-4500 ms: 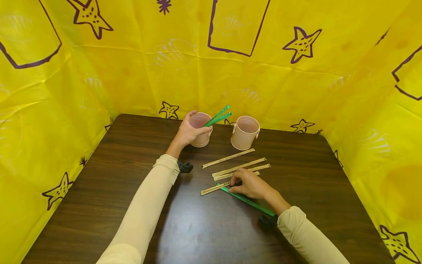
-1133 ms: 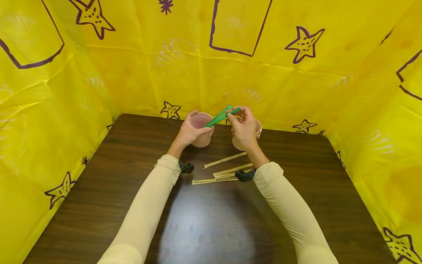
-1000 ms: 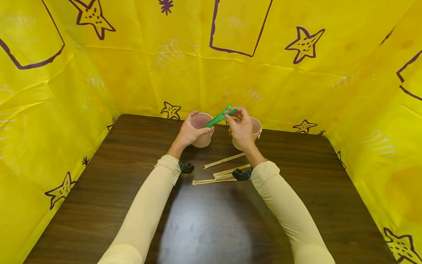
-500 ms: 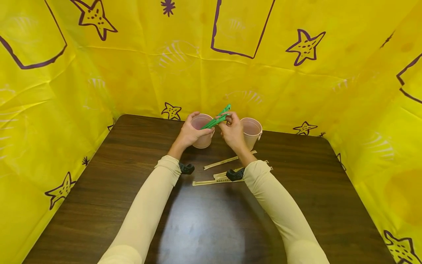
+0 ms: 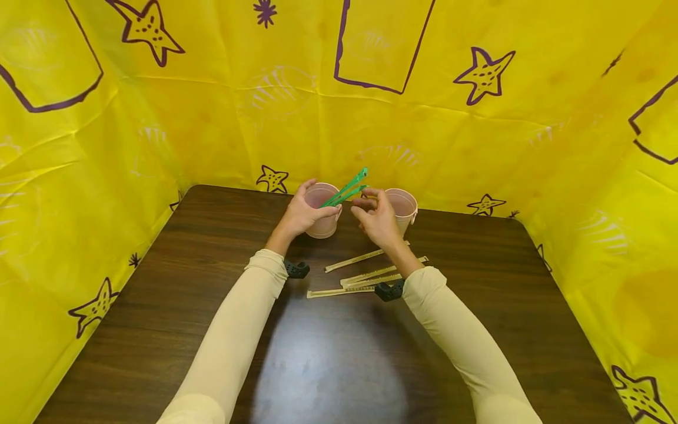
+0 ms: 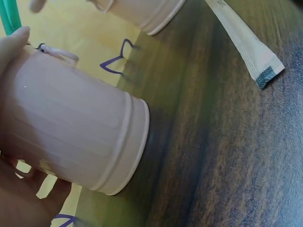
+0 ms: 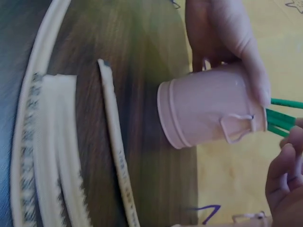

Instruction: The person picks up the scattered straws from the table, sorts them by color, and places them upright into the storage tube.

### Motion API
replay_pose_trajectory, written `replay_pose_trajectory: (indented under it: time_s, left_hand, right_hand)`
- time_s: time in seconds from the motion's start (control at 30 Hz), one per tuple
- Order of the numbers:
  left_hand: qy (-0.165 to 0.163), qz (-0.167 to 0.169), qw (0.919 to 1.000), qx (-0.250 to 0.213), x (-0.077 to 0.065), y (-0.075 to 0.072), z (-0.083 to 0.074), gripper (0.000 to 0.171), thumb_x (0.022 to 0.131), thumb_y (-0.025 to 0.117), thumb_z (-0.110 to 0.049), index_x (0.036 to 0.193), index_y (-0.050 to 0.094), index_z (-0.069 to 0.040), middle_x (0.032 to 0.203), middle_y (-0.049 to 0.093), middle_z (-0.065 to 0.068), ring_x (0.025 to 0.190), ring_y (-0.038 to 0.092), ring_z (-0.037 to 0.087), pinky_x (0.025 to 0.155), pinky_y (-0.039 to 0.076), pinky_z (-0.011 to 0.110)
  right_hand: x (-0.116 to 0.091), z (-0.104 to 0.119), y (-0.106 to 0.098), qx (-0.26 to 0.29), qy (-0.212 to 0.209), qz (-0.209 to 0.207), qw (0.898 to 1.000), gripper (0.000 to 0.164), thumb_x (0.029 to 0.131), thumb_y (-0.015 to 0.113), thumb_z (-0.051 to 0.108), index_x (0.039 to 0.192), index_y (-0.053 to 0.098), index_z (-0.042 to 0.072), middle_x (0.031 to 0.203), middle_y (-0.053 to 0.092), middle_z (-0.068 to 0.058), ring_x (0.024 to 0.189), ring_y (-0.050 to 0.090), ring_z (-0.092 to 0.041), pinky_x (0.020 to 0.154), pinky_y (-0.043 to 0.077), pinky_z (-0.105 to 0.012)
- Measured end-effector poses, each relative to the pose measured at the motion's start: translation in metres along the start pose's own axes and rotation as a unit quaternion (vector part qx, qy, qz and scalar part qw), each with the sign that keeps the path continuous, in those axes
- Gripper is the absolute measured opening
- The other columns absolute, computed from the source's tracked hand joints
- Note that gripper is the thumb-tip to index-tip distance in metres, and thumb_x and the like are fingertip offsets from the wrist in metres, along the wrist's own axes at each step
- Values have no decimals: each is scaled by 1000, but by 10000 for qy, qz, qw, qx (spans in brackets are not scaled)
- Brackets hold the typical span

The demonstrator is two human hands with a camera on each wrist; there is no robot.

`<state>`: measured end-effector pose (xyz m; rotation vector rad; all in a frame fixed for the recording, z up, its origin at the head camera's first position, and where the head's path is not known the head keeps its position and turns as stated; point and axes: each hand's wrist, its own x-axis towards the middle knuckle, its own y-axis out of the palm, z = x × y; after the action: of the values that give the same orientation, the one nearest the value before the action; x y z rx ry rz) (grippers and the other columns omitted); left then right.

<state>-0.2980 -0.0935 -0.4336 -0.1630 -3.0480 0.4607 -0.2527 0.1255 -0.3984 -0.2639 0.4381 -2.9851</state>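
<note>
My left hand (image 5: 303,213) grips a small pink bucket (image 6: 71,118) around its side, the thumb at the rim. Green wrapped straws (image 5: 346,191) lean out of this bucket towards the right. My right hand (image 5: 377,217) hovers just right of their ends, its fingers loosely bent and holding nothing. In the right wrist view its fingertips (image 7: 286,156) are close to the green straws; whether they touch cannot be told there. Behind the right hand stands a second pink bucket (image 5: 402,206), partly hidden by it.
Several tan wrapped straws (image 5: 352,260) lie on the dark wooden table (image 5: 328,353) in front of the buckets, partly under the right forearm. A yellow cloth (image 5: 286,129) with purple drawings hangs behind and along both sides.
The right hand has brought a green straw up from the table into the left bucket and let go, drawing back slightly. The lowest tan straw shifted. The left hand stayed on its bucket.
</note>
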Motion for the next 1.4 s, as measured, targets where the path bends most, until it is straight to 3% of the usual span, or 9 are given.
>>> replay_pose_trajectory:
  time_s: [0.2,0.33,0.6,0.73,0.93,1.13,1.2,1.27,1.4]
  left_hand:
    - [-129,42,9991,406,0,-3,-2,114,76,88,-51,164,20,-25,164,33,12,146,39,37,118,35,58]
    - [-112,-34,9969,781,0,-3,-5,112,75,87,-56,162,25,-25,165,26,12,148,28,39,116,35,63]
    - [71,-36,9870,1607,-2,-3,-17,110,75,85,-58,161,29,-17,165,20,13,151,12,41,118,30,63]
    - [346,-272,9787,2005,-8,0,-27,107,77,84,-56,160,30,-16,163,25,13,148,17,38,119,27,60]
    - [1187,-580,9578,2552,-28,14,-55,98,80,85,-51,157,36,-15,160,31,12,142,24,35,118,23,54]
    - [2853,-1124,9241,2280,-50,43,-86,63,85,84,-39,135,57,-11,134,56,10,123,44,32,106,35,46]
    - [3405,-897,9142,2008,-56,54,-93,50,87,83,-32,127,62,-9,124,63,8,116,52,27,103,42,40]
    - [3752,-364,9089,1782,-59,65,-99,41,90,80,-28,122,65,-8,116,67,7,105,58,23,95,48,34]
    - [3587,753,9171,1567,-56,84,-104,36,95,75,-30,124,66,-10,118,68,5,105,63,16,92,53,32]
  right_hand:
    - [-21,-3,-16,-957,-299,752,9921,45,98,68,13,137,49,2,130,66,-20,69,60,-22,63,54,-24]
    - [-36,-9,-21,-1511,-636,961,9818,34,95,72,13,126,60,4,121,71,-14,80,61,-26,70,50,-24]
    - [-64,-24,-31,-2265,-532,1746,9568,15,93,74,14,106,70,8,106,75,-8,62,49,-11,60,44,-24]
    - [-76,-32,-37,-2658,-495,2015,9414,12,92,75,19,101,72,12,102,75,-3,63,50,-8,63,45,-23]
    - [-84,-46,-41,-2932,-755,2080,9301,18,89,81,23,101,73,12,99,75,-1,93,69,-18,85,56,-35]
    - [-82,-53,-40,-3101,-996,2295,9172,24,85,84,28,102,75,13,104,73,0,101,68,-18,91,56,-38]
    - [-80,-54,-38,-3107,-977,2371,9153,26,85,84,30,102,75,13,104,72,0,101,68,-18,92,55,-38]
    - [-79,-55,-37,-3126,-956,2391,9143,27,84,85,31,102,76,12,103,73,0,100,67,-19,93,55,-39]
    - [-78,-58,-35,-3327,-1080,2405,9054,25,83,85,29,100,77,13,100,73,1,99,66,-18,93,53,-39]
